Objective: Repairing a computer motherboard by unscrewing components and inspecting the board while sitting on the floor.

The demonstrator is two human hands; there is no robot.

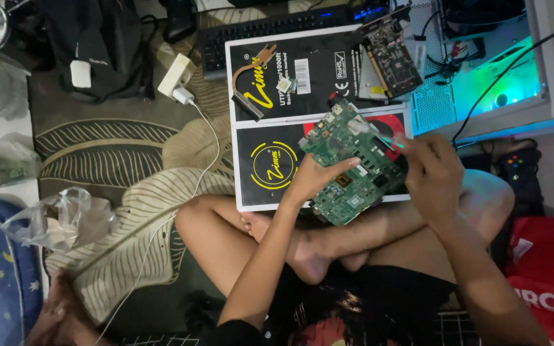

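Here left hand (pixel 312 179) grips circuit board (pixel 352 168) | right hand (pixel 432 173) pinches tool (pixel 389 140) | keyboard (pixel 270 29) beyond

Open leaf-patterned rug (pixel 107 150) at centre left lets hands pass; a white cable (pixel 208 168) crosses it, and crumpled plastic (pixel 65 218) crowds the lower left.

hands (pixel 318 176) gripping green circuit board (pixel 351 163), black box (pixel 270 147)

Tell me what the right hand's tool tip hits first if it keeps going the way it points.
Probably the green circuit board: the right hand aims a thin tool up-left at its upper edge, which the left hand holds. Depth is unclear.
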